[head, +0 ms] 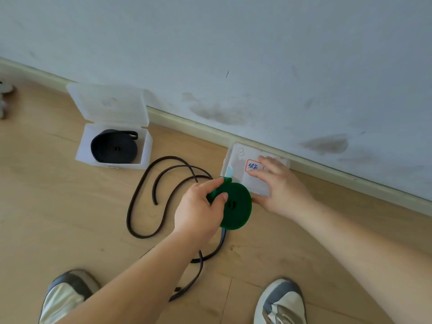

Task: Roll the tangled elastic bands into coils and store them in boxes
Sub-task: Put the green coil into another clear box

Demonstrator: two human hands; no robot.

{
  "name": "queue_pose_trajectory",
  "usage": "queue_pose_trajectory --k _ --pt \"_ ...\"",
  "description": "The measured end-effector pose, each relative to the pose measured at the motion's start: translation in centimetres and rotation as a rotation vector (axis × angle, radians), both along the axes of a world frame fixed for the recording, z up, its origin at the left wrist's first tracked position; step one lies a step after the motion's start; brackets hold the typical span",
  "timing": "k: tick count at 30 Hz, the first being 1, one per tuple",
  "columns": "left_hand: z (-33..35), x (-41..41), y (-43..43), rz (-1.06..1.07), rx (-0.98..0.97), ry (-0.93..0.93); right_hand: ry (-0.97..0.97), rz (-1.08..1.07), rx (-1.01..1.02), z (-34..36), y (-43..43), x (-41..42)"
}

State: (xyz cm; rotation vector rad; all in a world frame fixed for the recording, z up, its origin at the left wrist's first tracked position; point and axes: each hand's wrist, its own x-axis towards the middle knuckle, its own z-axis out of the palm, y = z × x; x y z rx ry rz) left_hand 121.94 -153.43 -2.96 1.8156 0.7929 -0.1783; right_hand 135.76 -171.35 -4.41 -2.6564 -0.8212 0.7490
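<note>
Wooden floor (70, 206) along the wall carries everything. Your left hand (198, 211) is clamped on the green coil (238, 206), presumably awaiting the closed labelled box (236, 164) at the skirting; your right hand (280, 183) rests spread on its lid. Black coil (113, 146) sits boxed; a dark band (163, 183) lies loose.

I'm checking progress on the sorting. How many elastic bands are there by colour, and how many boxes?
Black coiled band: 1
Green coiled band: 1
Dark loose band: 1
Clear plastic boxes, open and closed: 2
Total: 5
</note>
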Motion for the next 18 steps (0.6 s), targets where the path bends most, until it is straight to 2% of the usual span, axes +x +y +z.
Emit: queue_pose_trajectory --k 7,12,18 --pt "-1.7 0.6 -0.5 -0.015 0.02 0.068 -0.133 0.072 -0.067 -1.4 -0.3 0.5" --pt "-1.9 0.2 0.2 -0.044 0.072 0.079 -0.038 0.101 -0.129 0.1 -0.1 1.8" --pt "-1.6 0.3 0.7 -0.036 0.065 0.042 0.034 0.066 -0.08 1.4 0.3 1.5"
